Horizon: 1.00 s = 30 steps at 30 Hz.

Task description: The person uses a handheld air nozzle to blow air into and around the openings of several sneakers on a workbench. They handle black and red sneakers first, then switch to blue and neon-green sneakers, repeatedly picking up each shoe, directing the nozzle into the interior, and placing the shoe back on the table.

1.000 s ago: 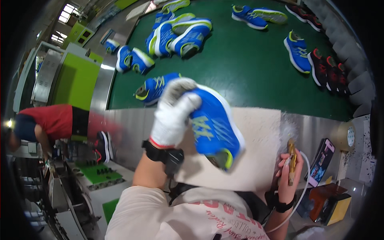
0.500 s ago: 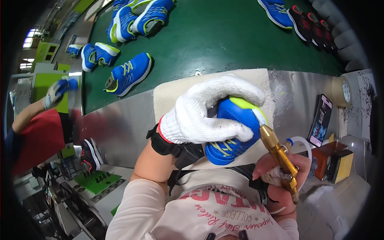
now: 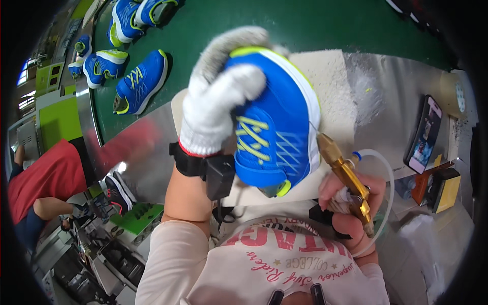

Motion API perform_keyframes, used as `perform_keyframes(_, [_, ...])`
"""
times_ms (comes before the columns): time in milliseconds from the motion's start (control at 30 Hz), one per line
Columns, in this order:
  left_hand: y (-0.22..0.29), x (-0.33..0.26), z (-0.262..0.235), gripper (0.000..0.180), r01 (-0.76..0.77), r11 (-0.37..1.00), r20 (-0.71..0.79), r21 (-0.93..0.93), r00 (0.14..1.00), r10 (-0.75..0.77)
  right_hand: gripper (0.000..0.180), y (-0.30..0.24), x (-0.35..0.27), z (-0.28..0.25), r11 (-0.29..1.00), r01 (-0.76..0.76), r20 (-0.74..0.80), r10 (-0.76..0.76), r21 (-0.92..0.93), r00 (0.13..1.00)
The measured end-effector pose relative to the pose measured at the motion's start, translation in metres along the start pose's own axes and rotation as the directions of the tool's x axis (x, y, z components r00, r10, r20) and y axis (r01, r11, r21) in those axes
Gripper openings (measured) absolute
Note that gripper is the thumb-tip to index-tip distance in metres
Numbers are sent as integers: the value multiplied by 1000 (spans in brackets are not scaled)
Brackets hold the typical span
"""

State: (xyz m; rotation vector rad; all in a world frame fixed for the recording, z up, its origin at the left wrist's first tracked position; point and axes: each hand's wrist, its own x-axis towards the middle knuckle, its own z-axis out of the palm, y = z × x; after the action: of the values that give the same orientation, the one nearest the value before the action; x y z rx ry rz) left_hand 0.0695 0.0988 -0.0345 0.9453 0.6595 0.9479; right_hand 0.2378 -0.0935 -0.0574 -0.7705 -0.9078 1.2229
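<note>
My left hand (image 3: 216,99), in a white knit glove, is closed around the toe end of a blue sneaker (image 3: 284,112) with lime laces, lime trim and a white sole. The shoe is held up with its laces and one side in view. My bare right hand (image 3: 356,195) grips a brass-coloured nozzle gun (image 3: 345,173) with a pale hose attached. Its pointed tip is at the white sole edge; whether it touches I cannot tell. Under the shoe lies a cream cloth pad (image 3: 333,86) on the metal bench (image 3: 386,122).
Several blue sneakers (image 3: 145,81) rest on the green belt (image 3: 305,25) at far left. A phone (image 3: 424,134), a tape roll (image 3: 454,96) and a small yellow-black box (image 3: 445,190) sit at right. A black shoe (image 3: 118,195) and a person in a red garment (image 3: 51,175) are at left.
The sneaker has been turned and raised, so its laces and long side now show. The nozzle tip now points at the sole's side rather than near the toe. The view has shifted slightly.
</note>
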Motion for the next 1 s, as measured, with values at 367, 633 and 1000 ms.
perform_keyframes(367, [-7, -22, -28, 45, 37, 999, -357, -6, 934, -37, 76, 6, -31, -3, 945, -223, -104, 254, 241, 962])
perform_keyframes(633, [11, -107, -29, 45, 170, 982, -502, -85, 844, -190, 69, 0, -31, 2, 881, -363, -202, 432, 302, 879])
perform_keyframes(1000, [21, -194, 21, 59, 512, 761, -266, -398, 729, -630, 71, 16, -60, 21, 985, -169, -120, 171, 32, 978])
